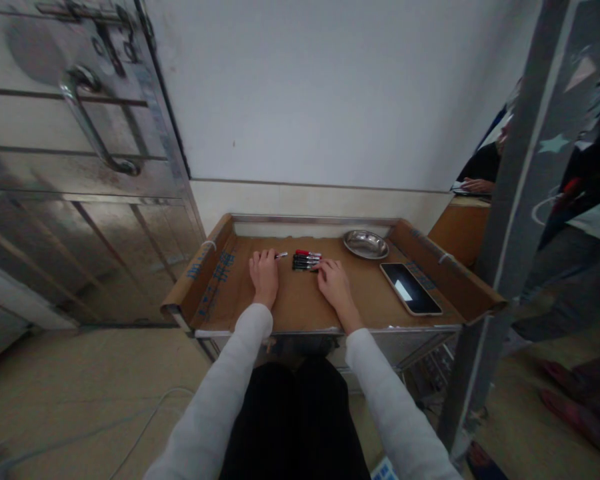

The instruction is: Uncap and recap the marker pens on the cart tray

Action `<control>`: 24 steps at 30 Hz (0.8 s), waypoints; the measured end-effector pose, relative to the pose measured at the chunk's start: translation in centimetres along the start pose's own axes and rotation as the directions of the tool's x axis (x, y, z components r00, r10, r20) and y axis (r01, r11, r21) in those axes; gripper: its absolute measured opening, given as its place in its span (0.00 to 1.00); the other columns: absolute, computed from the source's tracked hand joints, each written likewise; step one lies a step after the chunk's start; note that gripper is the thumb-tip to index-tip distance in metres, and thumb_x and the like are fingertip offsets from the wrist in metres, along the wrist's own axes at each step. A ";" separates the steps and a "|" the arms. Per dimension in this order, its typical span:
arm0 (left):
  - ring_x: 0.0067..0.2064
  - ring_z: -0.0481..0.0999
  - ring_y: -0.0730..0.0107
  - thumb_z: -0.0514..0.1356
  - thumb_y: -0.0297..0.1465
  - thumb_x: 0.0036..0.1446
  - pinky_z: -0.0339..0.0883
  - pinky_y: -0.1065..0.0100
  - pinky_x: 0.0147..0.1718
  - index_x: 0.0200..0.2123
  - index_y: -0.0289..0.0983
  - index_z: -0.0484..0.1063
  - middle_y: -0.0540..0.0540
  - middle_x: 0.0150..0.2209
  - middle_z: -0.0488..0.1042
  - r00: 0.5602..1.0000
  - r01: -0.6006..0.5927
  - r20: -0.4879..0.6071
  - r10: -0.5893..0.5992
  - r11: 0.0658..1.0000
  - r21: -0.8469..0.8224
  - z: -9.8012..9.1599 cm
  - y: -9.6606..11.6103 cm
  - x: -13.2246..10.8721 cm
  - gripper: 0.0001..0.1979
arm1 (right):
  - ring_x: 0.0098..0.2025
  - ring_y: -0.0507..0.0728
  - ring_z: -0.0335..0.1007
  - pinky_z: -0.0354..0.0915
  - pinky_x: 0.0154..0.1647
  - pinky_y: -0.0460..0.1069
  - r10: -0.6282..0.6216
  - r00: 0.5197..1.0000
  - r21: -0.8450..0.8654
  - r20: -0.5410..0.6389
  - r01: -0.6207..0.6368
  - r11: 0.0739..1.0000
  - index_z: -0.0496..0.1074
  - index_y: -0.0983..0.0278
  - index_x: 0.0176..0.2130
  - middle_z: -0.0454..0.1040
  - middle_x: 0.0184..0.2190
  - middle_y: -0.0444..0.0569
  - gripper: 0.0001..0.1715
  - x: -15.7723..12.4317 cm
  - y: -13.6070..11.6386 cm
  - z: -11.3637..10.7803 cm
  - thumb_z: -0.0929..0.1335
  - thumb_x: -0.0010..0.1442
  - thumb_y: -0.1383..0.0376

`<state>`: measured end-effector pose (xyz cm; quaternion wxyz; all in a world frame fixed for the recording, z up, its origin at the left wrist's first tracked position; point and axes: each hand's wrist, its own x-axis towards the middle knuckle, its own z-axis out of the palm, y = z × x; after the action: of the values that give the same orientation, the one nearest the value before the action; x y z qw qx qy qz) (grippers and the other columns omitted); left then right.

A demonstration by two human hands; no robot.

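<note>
My left hand (263,276) rests on the cardboard-lined table (300,307), fingers curled around a small marker whose tip (281,255) sticks out to the right. My right hand (334,282) lies just right of a row of several markers (306,261), red and black, its fingertips touching the nearest ones. Both arms wear white sleeves.
A shallow metal bowl (365,244) sits at the back right of the table. A tablet (411,288) with a dark screen lies near the right edge. Raised cardboard walls edge the table. A metal door (70,167) stands left, a grey post (510,220) right, another person's hand (476,185) beyond.
</note>
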<state>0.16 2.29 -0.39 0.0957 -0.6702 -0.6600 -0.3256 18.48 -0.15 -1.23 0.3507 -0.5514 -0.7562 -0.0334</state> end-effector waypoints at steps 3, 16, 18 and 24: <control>0.45 0.66 0.55 0.51 0.28 0.60 0.60 0.58 0.42 0.39 0.34 0.69 0.38 0.41 0.70 0.998 0.060 0.025 -0.061 0.998 0.026 0.7 -0.4 0.3 0.09 | 0.42 0.59 0.62 0.58 0.46 0.53 0.102 0.994 -0.147 -0.028 -0.105 0.984 0.72 0.65 0.37 0.71 0.37 0.53 0.13 -0.2 0.3 -0.1 0.60 0.58 0.70; 0.41 0.69 0.66 0.56 0.28 0.57 0.65 0.64 0.44 0.38 0.38 0.68 0.46 0.38 0.69 0.898 -0.314 0.157 0.412 0.848 -0.427 1.5 0.2 -0.3 0.06 | 0.43 0.59 0.62 0.56 0.45 0.51 0.096 0.993 -0.217 0.066 -0.079 0.973 0.72 0.63 0.39 0.69 0.38 0.52 0.10 0.0 0.4 0.5 0.63 0.60 0.63; 0.40 0.70 0.67 0.55 0.28 0.57 0.65 0.65 0.43 0.37 0.38 0.69 0.46 0.37 0.69 0.883 -0.307 0.182 0.433 0.826 -0.473 1.8 0.2 -0.2 0.05 | 0.44 0.59 0.63 0.56 0.45 0.52 0.055 0.995 -0.192 0.079 -0.039 0.981 0.72 0.62 0.38 0.70 0.38 0.52 0.09 0.0 0.4 0.6 0.63 0.61 0.63; 0.42 0.71 0.67 0.54 0.24 0.57 0.65 0.64 0.45 0.36 0.37 0.68 0.46 0.37 0.71 0.849 -0.308 0.192 0.492 0.758 -0.575 2.0 0.5 0.0 0.05 | 0.42 0.59 0.64 0.57 0.43 0.52 -0.033 0.993 -0.121 0.113 0.047 0.992 0.72 0.62 0.37 0.72 0.38 0.51 0.09 0.3 0.4 0.9 0.62 0.62 0.65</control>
<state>1.26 3.30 -1.78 -0.1347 -0.8421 -0.3907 -0.3465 18.35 0.67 -1.82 0.2726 -0.5577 -0.7820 -0.0566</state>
